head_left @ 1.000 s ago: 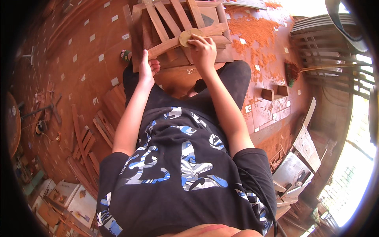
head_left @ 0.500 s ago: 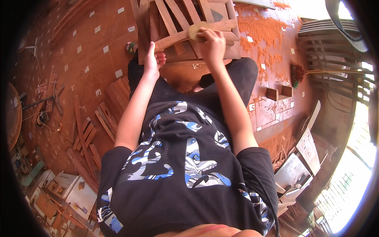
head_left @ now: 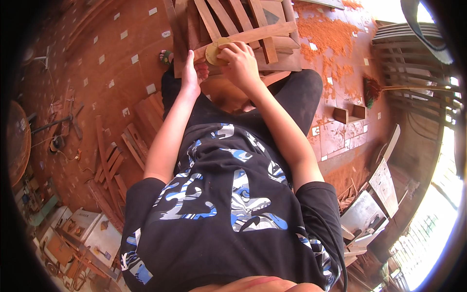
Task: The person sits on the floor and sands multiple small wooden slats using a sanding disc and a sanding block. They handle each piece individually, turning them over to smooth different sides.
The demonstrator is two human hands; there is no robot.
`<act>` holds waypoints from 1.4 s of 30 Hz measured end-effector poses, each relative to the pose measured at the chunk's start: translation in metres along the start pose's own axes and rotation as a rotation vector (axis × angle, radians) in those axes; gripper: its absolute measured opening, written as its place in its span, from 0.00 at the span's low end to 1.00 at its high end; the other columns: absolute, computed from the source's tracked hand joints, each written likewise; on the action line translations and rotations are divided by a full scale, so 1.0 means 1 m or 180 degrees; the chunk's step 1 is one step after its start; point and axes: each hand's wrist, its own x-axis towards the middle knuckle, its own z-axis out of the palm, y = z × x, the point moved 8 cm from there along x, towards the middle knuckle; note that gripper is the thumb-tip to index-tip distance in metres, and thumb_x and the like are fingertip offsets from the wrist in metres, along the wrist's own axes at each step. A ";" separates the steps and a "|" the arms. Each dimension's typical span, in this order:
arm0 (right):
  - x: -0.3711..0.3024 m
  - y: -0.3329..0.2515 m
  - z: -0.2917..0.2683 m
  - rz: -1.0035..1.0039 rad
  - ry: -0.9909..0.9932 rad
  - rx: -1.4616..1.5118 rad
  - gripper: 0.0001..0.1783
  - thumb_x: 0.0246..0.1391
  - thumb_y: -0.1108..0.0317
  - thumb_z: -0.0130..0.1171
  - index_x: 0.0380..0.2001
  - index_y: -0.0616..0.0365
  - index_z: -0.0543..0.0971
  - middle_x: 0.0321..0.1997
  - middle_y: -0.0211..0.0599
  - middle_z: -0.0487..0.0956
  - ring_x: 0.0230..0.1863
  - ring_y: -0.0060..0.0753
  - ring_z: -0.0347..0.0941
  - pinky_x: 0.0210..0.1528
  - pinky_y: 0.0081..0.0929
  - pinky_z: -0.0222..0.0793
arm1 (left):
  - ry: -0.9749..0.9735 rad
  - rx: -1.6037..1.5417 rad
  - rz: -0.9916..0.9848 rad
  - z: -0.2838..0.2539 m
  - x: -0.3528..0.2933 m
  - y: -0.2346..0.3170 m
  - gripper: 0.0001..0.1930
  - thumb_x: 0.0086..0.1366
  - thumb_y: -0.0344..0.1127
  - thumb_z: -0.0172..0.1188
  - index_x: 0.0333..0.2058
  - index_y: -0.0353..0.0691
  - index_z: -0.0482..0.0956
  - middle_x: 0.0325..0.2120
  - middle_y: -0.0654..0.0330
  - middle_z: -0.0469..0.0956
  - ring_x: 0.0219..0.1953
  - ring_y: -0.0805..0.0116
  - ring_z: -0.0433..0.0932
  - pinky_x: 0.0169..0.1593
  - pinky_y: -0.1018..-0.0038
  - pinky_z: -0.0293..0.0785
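Note:
A long reddish-brown wooden slat (head_left: pixel 258 33) lies slanted over a low wooden workbench top (head_left: pixel 288 62) in front of me. My left hand (head_left: pixel 193 75) grips the slat's near left end, thumb up along it and fingers curled below. In my right hand (head_left: pixel 239 62) is a round yellow sanding disc (head_left: pixel 213 52), pressed against the slat close to my left hand. The fingers of that hand are bent over the disc and partly hide it. Under and behind the slat are several loose wooden strips (head_left: pixel 224 18), some of them slanting.
Orange wood shavings (head_left: pixel 323 36) cover the floor at the right. A small wooden box frame (head_left: pixel 350 115) and a broom (head_left: pixel 373 90) are beyond my right knee. Stacked boards (head_left: pixel 134 143) lie at my left. My legs (head_left: pixel 301 92) are folded around the bench.
My right hand has slid left along the slat with the sanding disc, toward my left hand. The left hand keeps its grip. The view has shifted slightly.

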 end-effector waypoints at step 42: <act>-0.009 -0.005 0.001 -0.0209 -0.0099 0.0001 0.18 0.38 0.80 0.59 0.36 0.53 0.83 0.52 0.28 0.84 0.59 0.45 0.74 0.61 0.45 0.70 | -0.6762 -0.0989 0.1838 0.125 -0.439 0.124 0.19 0.63 0.49 0.65 0.43 0.40 0.80 0.48 0.52 0.75 0.51 0.47 0.73 0.55 0.46 0.65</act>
